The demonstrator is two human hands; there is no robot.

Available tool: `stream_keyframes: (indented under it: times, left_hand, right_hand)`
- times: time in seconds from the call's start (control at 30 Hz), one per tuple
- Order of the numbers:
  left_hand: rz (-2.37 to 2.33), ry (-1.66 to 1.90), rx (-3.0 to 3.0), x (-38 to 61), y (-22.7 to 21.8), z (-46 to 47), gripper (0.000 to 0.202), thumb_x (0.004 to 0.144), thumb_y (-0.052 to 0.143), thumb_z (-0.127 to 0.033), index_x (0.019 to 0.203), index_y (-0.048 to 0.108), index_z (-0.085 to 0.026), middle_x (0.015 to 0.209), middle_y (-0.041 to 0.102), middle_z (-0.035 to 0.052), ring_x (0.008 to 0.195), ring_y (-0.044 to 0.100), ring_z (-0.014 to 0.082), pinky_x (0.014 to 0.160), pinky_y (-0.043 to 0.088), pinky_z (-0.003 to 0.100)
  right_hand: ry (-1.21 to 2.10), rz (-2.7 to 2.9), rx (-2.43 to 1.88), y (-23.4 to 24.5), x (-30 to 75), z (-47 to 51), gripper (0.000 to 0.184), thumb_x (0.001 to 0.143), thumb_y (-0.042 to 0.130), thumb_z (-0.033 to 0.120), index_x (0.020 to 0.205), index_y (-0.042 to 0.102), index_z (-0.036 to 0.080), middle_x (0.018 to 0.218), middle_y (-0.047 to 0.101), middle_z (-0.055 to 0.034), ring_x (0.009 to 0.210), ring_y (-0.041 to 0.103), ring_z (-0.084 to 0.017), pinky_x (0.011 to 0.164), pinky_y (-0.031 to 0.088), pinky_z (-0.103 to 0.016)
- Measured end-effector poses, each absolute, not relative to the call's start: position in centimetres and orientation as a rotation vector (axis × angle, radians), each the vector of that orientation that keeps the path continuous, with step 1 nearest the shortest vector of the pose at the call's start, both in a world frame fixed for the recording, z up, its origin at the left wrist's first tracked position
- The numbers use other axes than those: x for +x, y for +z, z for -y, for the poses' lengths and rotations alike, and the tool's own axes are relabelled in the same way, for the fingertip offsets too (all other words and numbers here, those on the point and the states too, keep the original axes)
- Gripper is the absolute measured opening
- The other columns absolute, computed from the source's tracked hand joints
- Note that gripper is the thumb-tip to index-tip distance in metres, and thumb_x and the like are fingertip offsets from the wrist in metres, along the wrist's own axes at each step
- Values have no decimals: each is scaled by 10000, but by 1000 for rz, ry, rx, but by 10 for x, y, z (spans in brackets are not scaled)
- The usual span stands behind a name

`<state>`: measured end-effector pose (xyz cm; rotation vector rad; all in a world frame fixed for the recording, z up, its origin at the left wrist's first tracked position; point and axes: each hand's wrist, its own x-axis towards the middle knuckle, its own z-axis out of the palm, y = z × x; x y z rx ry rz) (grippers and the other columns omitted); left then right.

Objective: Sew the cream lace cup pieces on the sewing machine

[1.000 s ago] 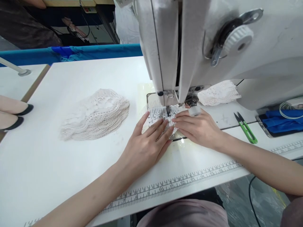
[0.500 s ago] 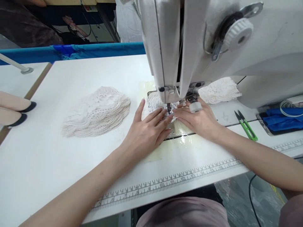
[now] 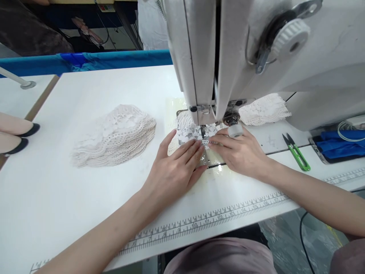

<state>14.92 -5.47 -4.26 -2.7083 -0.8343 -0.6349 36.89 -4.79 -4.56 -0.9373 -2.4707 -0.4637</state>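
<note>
A white lace piece lies under the presser foot of a sewing machine. My left hand rests palm down at its left, fingers stretched out and the outermost one spread away; the fingertips press on the lace's near edge. From the right, my right hand pinches the same edge between fingertips close to the foot. Part of that hand is behind a white knob. Left of my hands sits a fanned stack of lace pieces.
More lace lies behind the machine head at right. Green thread snips are on the table, near a phone under blue cloth. A printed ruler follows the front edge. Black-tipped pale shapes jut in at left.
The lace under the foot has slid a little toward me, and more of it shows left of the needle. Both hands have shifted slightly nearer to me with it.
</note>
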Motion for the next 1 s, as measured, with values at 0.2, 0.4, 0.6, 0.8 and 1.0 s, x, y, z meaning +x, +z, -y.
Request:
stream_keyframes:
  times: [0.2, 0.4, 0.6, 0.8, 1.0]
  left_hand:
    - [841, -622, -2713, 149, -43, 52, 305, 947, 529, -271, 1212, 595, -134, 1178, 696, 109, 1109, 661, 247, 1156, 301, 574]
    - [851, -664, -2729, 149, -45, 48, 330, 933, 558, -307, 1210, 597, -131, 1166, 700, 118, 1115, 657, 259, 1154, 290, 582]
    - [941, -642, -2742, 151, -44, 46, 318, 946, 530, -328, 1211, 605, -168, 1186, 694, 84, 1137, 645, 254, 1174, 257, 575]
    - [934, -656, -2757, 151, -45, 43, 355, 949, 518, -347, 1231, 614, -156, 1187, 685, 117, 1138, 642, 279, 1156, 262, 626]
    - [972, -650, -2781, 151, -46, 42, 365, 943, 527, -352, 1240, 617, -160, 1203, 675, 119, 1157, 630, 287, 1153, 257, 637]
  right_hand:
    - [-502, 2474, -958, -46, 369, 47, 274, 912, 460, 47, 976, 708, 146, 1001, 740, -28, 905, 615, -169, 997, 432, -385]
    - [-559, 2471, -993, -49, 370, 45, 312, 918, 423, 48, 998, 702, 163, 977, 738, -24, 923, 600, -178, 991, 424, -405]
    - [-550, 2506, -1042, -46, 370, 45, 329, 948, 386, 56, 1046, 687, 145, 1020, 729, -41, 959, 599, -171, 1045, 363, -393]
    - [-564, 2498, -1053, -45, 369, 42, 308, 934, 415, 54, 1035, 693, 141, 1063, 722, -41, 981, 599, -182, 1042, 371, -399]
    - [-555, 2483, -1044, -50, 369, 40, 315, 927, 419, 57, 1023, 706, 143, 1083, 721, -42, 1009, 607, -198, 1050, 375, -420]
